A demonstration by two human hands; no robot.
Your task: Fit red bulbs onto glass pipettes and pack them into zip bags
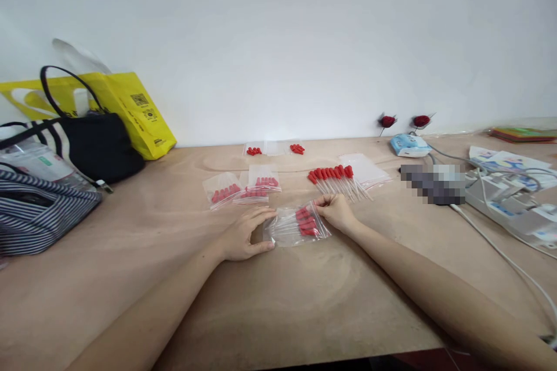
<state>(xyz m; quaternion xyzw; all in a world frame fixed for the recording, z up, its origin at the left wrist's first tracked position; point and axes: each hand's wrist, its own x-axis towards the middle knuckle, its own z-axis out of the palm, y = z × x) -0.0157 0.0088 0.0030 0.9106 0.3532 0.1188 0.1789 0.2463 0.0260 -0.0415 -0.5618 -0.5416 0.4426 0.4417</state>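
A clear plastic bag holding several red-tipped droppers lies on the table between my hands, red ends to the right. My right hand pinches the bag's upper right corner. At the bag's left edge rests my left hand, thumb and fingers spread apart, fingertips touching the plastic. Just beyond my right hand, several loose red-tipped droppers lie side by side. Filled bags with red tips are beyond my left hand.
Two more bags with red pieces lie by the wall. Flat clear bags are behind the loose droppers. A power strip with cables and a blue packet are at right. A yellow bag and striped pouch stand left.
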